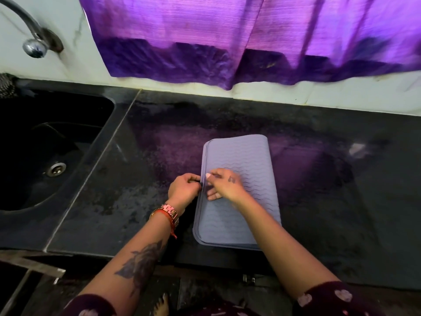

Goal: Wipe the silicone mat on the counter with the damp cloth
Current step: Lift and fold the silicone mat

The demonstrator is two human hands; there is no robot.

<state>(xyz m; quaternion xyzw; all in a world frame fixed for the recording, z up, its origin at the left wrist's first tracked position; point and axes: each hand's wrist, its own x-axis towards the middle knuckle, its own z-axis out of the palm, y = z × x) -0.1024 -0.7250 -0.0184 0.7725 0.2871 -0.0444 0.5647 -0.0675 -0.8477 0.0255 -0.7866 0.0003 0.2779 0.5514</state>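
Note:
A grey-lilac silicone mat (248,160) with wavy ridges lies folded double on the dark counter (114,201), its layered open edges along the left side. My left hand (183,190) is at that left edge, fingers curled and pinching the edge layers about halfway along. My right hand (224,184) sits on top of the mat just right of the edge, its thumb and fingers curled at the same spot on the upper layer. No cloth is in view.
A black sink (34,156) with a drain is set into the counter at the left, a metal tap (29,35) above it. A purple curtain (227,42) hangs over the back wall. The counter's front edge runs just below the mat.

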